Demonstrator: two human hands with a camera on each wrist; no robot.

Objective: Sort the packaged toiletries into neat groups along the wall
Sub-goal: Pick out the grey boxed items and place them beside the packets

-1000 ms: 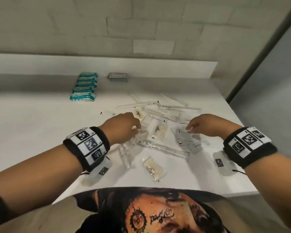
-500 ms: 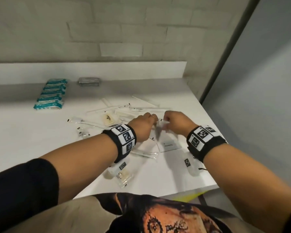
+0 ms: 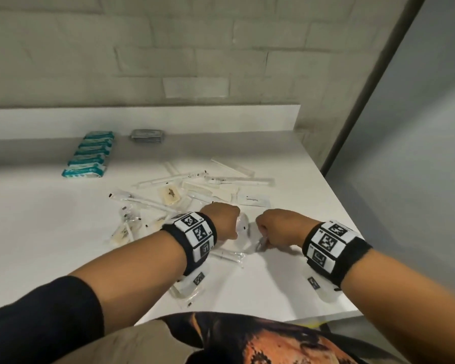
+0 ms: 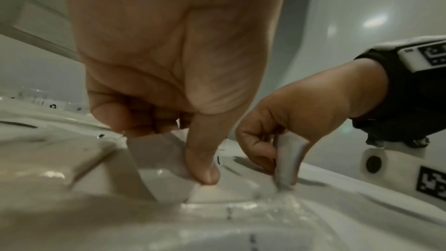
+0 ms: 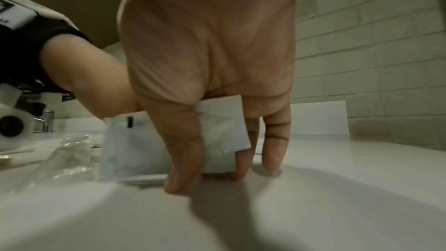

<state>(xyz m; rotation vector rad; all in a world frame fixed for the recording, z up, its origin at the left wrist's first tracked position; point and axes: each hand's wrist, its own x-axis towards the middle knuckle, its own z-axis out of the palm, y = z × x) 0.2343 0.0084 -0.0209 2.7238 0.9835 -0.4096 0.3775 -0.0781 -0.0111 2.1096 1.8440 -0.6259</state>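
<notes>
Landmark: the loose pile of packets [image 3: 195,195] in the middle of the white desk [image 3: 37,232]; every place below is told from it.
Nearest edge of the pile: a clear sachet [image 3: 184,292] lies under the left forearm, partly covered by the wrist camera.
Left hand [image 3: 222,222]: at the near side of the pile, fingers curled, thumb and fingers pinching a flat white sachet [image 4: 166,161] whose lower edge touches the desk.
Right hand [image 3: 279,228]: just right of the left hand, thumb and fingers gripping a second flat white packet [image 5: 217,136] stood on edge, its fingertips [image 5: 178,182] on the desk.
Handling, as I judge it: the sachets look light, thin and soft enough to bend; the clear film looks slippery and likely to slide on the smooth top. An edge pinch seems best; squeezing the middle may crumple them.
Pile itself: long wrapped toothbrushes [image 3: 237,181], a comb [image 3: 197,189], a soap [image 3: 170,195] and a white toothpaste sachet [image 3: 254,200], overlapping and unsorted.
Beyond the pile, by the wall: a row of teal packs [image 3: 90,156] and, right of it, a small stack of grey packs [image 3: 147,135].
Hard to make out: what the two held packets contain; print is blurred, and the hands hide what lies under them.
</notes>
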